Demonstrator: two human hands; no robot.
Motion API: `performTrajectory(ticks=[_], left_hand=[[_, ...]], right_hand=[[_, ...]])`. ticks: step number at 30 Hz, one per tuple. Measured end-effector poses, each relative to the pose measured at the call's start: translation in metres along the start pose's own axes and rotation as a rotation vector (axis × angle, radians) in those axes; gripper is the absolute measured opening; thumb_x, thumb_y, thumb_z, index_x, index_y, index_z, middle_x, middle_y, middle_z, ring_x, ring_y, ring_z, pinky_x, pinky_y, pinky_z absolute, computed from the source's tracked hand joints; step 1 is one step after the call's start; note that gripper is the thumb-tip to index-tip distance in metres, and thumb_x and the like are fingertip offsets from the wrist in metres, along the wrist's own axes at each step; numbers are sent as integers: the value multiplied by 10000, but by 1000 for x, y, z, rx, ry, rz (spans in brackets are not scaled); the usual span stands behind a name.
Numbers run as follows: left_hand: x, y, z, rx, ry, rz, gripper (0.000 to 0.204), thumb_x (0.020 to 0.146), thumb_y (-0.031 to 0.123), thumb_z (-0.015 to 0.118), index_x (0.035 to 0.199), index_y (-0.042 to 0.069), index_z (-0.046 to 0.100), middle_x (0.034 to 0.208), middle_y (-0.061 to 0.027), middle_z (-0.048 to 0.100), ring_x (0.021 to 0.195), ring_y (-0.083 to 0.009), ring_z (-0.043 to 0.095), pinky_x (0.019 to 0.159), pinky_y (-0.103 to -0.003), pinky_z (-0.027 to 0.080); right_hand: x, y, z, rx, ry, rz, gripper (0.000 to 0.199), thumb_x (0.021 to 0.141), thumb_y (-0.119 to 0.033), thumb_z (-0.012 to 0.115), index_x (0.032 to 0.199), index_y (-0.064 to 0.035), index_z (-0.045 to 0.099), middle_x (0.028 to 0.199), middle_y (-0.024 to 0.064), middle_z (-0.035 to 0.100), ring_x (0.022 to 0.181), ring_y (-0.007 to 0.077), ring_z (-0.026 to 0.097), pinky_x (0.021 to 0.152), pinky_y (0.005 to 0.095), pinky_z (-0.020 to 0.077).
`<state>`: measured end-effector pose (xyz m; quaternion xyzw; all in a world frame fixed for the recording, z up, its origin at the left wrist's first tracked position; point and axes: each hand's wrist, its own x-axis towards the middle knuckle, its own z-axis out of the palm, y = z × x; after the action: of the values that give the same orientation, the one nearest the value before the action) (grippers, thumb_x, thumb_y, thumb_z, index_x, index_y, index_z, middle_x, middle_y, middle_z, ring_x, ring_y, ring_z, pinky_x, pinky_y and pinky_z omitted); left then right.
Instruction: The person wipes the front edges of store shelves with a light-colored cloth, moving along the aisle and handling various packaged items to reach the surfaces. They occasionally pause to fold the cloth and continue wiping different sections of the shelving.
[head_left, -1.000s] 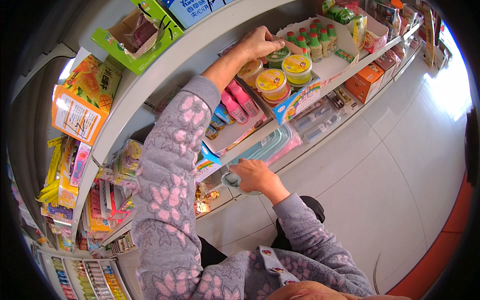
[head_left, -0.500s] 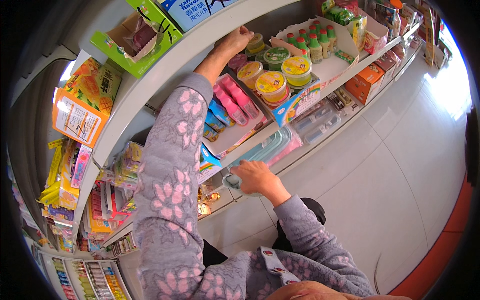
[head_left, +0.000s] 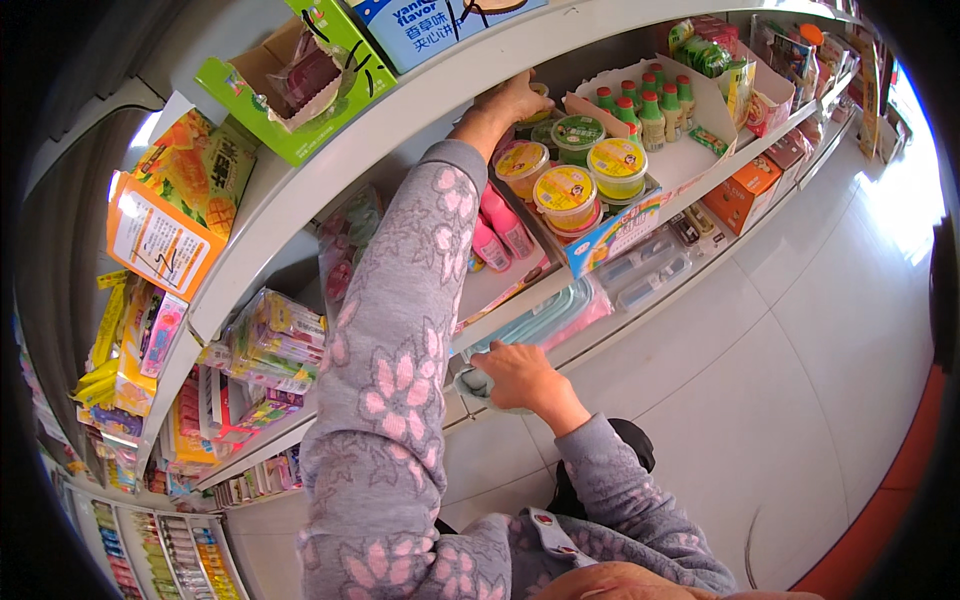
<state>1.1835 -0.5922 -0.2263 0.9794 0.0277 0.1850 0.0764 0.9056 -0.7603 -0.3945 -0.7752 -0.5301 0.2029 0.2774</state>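
Glossy plastic cups (head_left: 565, 190) with foil-like lids; matt painted shelf (head_left: 300, 190); soft cloth sleeve (head_left: 395, 380); glossy floor tiles (head_left: 800, 350)

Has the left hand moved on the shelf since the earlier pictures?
Yes. The left hand has gone deeper toward the back of the shelf, past the yellow-lidded cups, which it was beside earlier.

Left hand (head_left: 515, 98) squeezed into narrow slot under white upper shelf board (head_left: 400, 120), above round yellow-lidded plastic cups (head_left: 565, 190). Green-capped small bottles in cardboard tray (head_left: 645, 100) block right; pink bottles (head_left: 500, 225) crowd near side. Right hand (head_left: 520, 375) at lower shelf edge (head_left: 560, 350); pale tiled floor (head_left: 780, 380) right is free.
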Motion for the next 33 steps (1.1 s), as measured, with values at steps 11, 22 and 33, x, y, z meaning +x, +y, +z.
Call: performTrajectory(ticks=[11,22,33], left_hand=[[0,-4,-2,-24,33,57,714,700,354,823,1299,49,580,1266,-200,644,1173,-307,625,956,-395,505],[-13,2,-13,-345,-218,35,775,723,259,875,1345,-31,518,1140,-207,650,1046,-249,631,896,-356,507],[-20,5,-18,-330,-225,-13,607,783,174,817,1317,21,571,1135,-168,662,1034,-226,638,860,-349,528]], right_hand=[[-5,-2,-3,-24,58,0,376,756,-95,617,1125,-142,674,1083,175,642,996,368,667,815,464,547],[-6,-4,-3,21,39,-8,460,709,-56,604,1164,-119,637,1093,185,623,983,398,644,789,486,533],[-7,-1,-4,29,62,-13,460,704,-60,598,1159,-117,635,1073,185,623,966,398,645,783,490,530]])
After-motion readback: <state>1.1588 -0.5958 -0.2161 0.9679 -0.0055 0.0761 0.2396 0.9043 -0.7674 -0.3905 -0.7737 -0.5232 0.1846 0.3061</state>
